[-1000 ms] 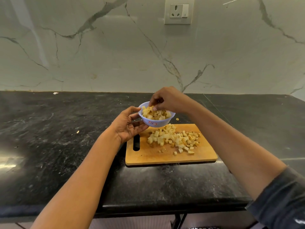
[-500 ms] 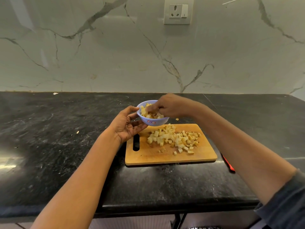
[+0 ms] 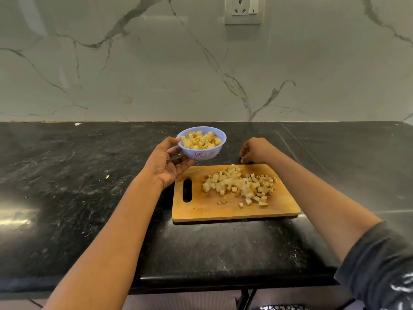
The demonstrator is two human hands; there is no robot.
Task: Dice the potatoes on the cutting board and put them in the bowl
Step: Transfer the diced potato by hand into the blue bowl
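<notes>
The cutting board (image 3: pixel 234 209) is laid on the counter (image 3: pixel 67 175), with diced potatoes (image 3: pixel 239 186) piled on its right half. The bowl (image 3: pixel 202 152), containing more potato pieces (image 3: pixel 201 140), is held behind its left end by the left hand (image 3: pixel 166 163).

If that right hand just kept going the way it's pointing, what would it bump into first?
The right hand curls downward just beyond the cutting board, so it would meet the black counter almost at once, at a small pale bit, likely a stray potato cube.

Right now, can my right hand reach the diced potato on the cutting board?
Probably yes: the right hand sits just behind the cutting board, nothing between it and the diced potato.
</notes>
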